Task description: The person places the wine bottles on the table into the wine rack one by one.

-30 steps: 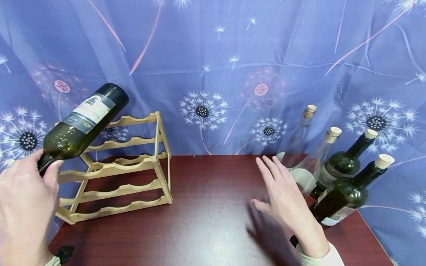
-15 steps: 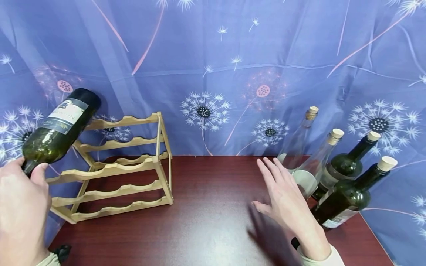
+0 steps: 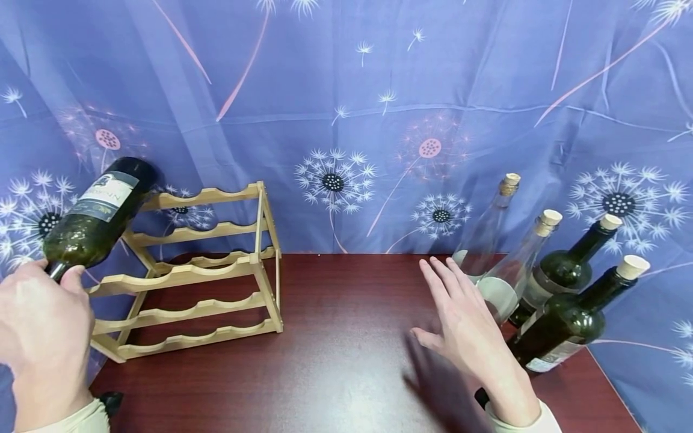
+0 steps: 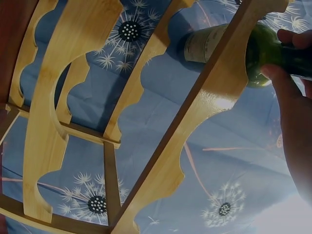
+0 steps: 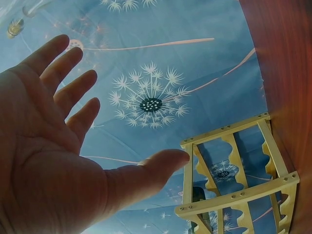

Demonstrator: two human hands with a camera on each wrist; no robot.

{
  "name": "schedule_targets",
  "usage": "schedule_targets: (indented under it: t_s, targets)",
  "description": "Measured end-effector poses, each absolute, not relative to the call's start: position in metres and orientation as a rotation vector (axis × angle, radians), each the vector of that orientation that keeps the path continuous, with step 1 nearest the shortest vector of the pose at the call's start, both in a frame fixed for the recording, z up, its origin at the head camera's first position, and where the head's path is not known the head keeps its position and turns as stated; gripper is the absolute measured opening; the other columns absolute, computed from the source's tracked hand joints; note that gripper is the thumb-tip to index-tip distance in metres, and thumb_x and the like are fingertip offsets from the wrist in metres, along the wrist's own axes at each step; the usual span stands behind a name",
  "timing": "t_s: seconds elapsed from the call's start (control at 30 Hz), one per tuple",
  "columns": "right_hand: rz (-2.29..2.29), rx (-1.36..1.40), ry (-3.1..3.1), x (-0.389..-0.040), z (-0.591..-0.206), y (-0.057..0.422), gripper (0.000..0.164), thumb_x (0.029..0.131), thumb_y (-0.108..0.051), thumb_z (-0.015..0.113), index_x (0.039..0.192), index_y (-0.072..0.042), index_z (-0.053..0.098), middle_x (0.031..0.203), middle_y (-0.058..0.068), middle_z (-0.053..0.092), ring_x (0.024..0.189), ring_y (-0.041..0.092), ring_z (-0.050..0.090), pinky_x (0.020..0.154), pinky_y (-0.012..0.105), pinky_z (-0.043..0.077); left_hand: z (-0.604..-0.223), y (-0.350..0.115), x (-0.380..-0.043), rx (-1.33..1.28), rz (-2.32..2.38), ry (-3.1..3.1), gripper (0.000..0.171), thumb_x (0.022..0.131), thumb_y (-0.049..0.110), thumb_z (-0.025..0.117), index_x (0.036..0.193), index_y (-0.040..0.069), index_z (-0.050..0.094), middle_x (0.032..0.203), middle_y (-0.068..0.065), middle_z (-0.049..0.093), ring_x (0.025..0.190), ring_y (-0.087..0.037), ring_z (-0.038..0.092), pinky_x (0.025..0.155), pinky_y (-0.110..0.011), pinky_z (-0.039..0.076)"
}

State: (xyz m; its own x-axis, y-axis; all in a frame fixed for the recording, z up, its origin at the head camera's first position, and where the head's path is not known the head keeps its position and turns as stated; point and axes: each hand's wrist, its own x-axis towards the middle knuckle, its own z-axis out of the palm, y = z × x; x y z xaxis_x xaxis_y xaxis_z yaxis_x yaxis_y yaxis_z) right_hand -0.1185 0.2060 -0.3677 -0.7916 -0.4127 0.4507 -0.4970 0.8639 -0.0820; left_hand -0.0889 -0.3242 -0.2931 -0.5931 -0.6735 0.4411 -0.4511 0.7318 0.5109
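Observation:
My left hand (image 3: 46,325) grips a dark green wine bottle (image 3: 81,234) by its neck, at the left of the head view. The bottle tilts with its base up and away, over the left end of the wooden wine rack (image 3: 178,276). In the left wrist view the bottle (image 4: 258,53) overlaps the rack's scalloped top rail (image 4: 195,117), with thumb and fingers around the neck. My right hand (image 3: 460,325) is held over the table with straight, spread fingers and nothing in it, just left of the standing bottles. Its palm shows in the right wrist view.
On the right stand two clear corked bottles (image 3: 476,240) and two dark green corked bottles (image 3: 560,328), close together. A reddish-brown table (image 3: 325,361) carries everything. Behind it hangs a blue curtain (image 3: 335,72) with dandelion prints.
My left hand has carried the bottle leftward and lowered it toward the rack's top left, then shifted slightly right. The right hand has stayed nearly still.

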Motion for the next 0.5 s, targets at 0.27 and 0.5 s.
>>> schedule_targets:
  t_s: [0.27, 0.5]
  targets:
    - [0.284, 0.669, -2.608, -0.119, -0.369, 0.205, 0.122, 0.059, -0.05, 0.083, 0.155, -0.016, 0.016, 0.153, 0.013, 0.028, 0.142, 0.036, 0.017, 0.107, 0.057, 0.025, -0.294, -0.328, -0.092, 0.922, -0.365, -2.366, 0.049, 0.096, 0.027, 0.053, 0.128, -0.01, 0.051, 0.111, -0.043, 0.051, 0.095, -0.062, 0.049, 0.055, -0.062, 0.033]
    - [0.287, 0.674, -2.611, -0.118, -0.369, 0.204, 0.122, 0.059, -0.051, 0.084, 0.155, -0.016, 0.016, 0.153, 0.013, 0.029, 0.142, 0.036, 0.018, 0.107, 0.057, 0.025, -0.293, -0.337, -0.098, 0.98, -0.286, -2.49, 0.051, 0.097, 0.032, 0.05, 0.129, -0.009, 0.049, 0.113, -0.042, 0.052, 0.096, -0.061, 0.049, 0.056, -0.059, 0.036]
